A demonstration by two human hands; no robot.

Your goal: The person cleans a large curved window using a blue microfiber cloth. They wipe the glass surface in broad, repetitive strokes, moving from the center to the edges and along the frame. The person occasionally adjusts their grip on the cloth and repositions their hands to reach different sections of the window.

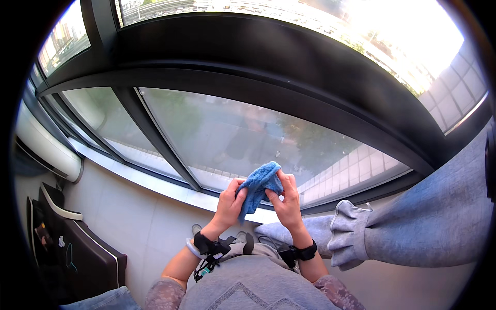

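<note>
A folded blue microfibre cloth [259, 186] is held up between both hands, in front of the lower window pane [232, 128]. My left hand [231, 201] grips its left side, thumb on top. On its right side, my right hand [286, 199] pinches the cloth between thumb and fingers. One corner of the cloth hangs down between the hands. Each wrist wears a black strap with a small device. Behind the cloth, the pane shows hazy reflections and a view down to the outside.
Dark window frames [271, 83] cross the view. A gathered grey-blue curtain [418, 217] hangs at right, tied with a ruffled band. At left stand a white rounded appliance [50, 139] and a dark brown piece of furniture [85, 240] with pale piping. A white sill [155, 180] edges the tiled floor [135, 217].
</note>
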